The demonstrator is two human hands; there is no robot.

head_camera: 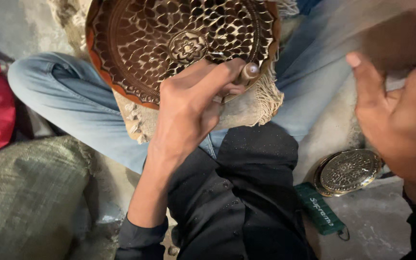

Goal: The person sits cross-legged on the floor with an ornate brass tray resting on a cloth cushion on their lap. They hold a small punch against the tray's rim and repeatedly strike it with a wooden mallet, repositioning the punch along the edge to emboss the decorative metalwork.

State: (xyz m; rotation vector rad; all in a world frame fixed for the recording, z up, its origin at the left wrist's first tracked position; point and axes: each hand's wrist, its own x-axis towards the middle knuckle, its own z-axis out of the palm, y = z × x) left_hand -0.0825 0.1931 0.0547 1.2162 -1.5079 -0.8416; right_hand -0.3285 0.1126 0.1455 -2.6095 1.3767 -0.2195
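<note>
On the lap, left hand (188,108) pinches a metal punch (247,73) against the engraved copper plate (140,53); right hand (400,115) blurred, fingers spread; green tag (321,209) lies beside a small round plate (350,171)

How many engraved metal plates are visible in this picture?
2. The large plate lies on a fringed cloth on the lap, under the left hand. The small plate lies on the floor below the right hand. Others may be outside the view.

We see the left hand (188,108) stretched forward from a dark sleeve, wrist bent, fingers curled shut in a fist-like grip, thumb laid along the top; the right hand (400,115) is raised near the camera, blurred, thumb up, fingers loosely spread.
</note>
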